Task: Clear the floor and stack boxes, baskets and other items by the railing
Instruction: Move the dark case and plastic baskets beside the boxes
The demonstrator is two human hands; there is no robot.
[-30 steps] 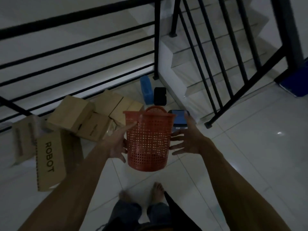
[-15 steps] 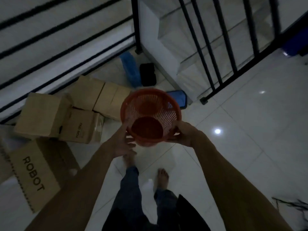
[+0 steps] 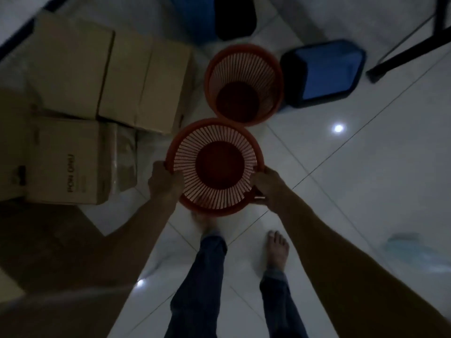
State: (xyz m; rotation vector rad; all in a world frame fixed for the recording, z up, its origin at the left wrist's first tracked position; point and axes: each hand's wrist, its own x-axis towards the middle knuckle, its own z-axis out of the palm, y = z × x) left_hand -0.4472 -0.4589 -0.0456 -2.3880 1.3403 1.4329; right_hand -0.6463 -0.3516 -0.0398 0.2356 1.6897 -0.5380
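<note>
**Basket held over floor, nesting into second basket pending**

A red slatted basket (image 3: 216,167) is held mouth-up at frame centre, seen straight down into its solid bottom. It is gripped at the rim from both sides: left hand (image 3: 166,182) curled over the lower-left rim, right hand (image 3: 268,189) curled over the lower-right rim. Both hands are closed on it; neither is free.

A second red basket (image 3: 244,85) is seen just above it in frame, upright on the floor (image 3: 366,167), mouth up. The two rims look adjacent in the picture; contact cannot be confirmed. Cardboard boxes (image 3: 102,69) are piled at upper left and centre left. A blue bin (image 3: 322,71) lies just right of the floor basket. A black railing post (image 3: 410,52) is visible at upper right.

Judged step: held basket to be nested into the floor one.

How it is done well:
- Held basket is to be shifted toward frame top until centred over the lower mouth.
- It should be kept level, so the tapered bottom enters cleanly and slats are not snagged.
- It should be lowered straight, not dropped; the light floor basket could be tipped or pushed against the blue bin.
- Grip is to be released only once the basket is seated; fingers under the rim should be kept clear of a pinch between rims.

Lighting is dim and edges are blurred, so fine alignment cannot be read.
</note>
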